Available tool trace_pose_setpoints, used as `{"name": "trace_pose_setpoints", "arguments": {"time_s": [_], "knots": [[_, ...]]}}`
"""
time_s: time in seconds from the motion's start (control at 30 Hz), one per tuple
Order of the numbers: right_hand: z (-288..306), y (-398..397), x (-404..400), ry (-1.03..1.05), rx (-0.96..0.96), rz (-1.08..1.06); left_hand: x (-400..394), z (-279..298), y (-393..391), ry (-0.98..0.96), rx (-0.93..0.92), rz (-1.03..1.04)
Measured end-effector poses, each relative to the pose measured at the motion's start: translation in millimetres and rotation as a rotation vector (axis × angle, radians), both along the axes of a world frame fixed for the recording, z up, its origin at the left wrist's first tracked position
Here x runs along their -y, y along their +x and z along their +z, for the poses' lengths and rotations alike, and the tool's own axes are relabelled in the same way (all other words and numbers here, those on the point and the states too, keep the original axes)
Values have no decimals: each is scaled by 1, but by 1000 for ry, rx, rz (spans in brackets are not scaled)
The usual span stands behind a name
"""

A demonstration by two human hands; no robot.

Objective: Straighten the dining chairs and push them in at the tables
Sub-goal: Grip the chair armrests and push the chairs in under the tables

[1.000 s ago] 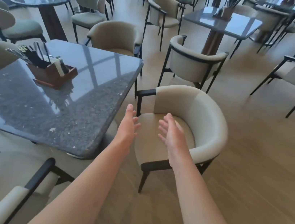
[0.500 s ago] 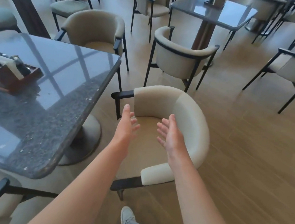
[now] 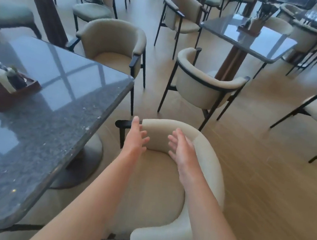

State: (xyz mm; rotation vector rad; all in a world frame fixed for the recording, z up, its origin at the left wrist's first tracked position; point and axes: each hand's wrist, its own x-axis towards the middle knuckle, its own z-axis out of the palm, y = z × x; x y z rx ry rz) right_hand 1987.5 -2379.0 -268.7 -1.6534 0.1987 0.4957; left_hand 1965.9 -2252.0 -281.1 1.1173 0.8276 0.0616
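**Chair angled off the worktop, both hands reaching in**

Beside the dark stone worktop [image 3: 56, 117], the nearest dining chair [image 3: 205, 157] stands pulled out, its seat just clear of the worktop's edge and its curved cream backrest wrapping round the far and right side. The chair's open front faces toward the person and the worktop corner instead of squarely at the worktop, so it looks skewed as well as out of place.

Both arms stretch forward over the seat. The left hand [image 3: 136, 137] has its fingers spread and straight, its fingertips level with the dark armrest end nearest the worktop; whether it touches is unclear. The right hand [image 3: 180, 145] is likewise spread, palm turned inward, just in front of the inner face of the backrest. Neither grip holds anything.

The backrest lies ahead of both hands, the right hand nearer its padded curve, the left nearer the armrest. To my eye the next move is to take hold of the backrest on each side, turn the chair square, then slide it left under the worktop.
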Motion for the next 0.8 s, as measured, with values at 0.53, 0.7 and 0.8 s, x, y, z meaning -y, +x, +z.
{"name": "trace_pose_setpoints", "arguments": {"time_s": [0.53,0.7,0.8], "knots": [[-100,19,-59,-187,-135,1028,50,-104,-86,-8,-253,985],[-137,-51,-46,-250,-140,1342,88,-133,-153,-64,-357,1223],[-159,-77,-50,-276,-90,1429,94,-155,-176,-74,-371,1278]]}}
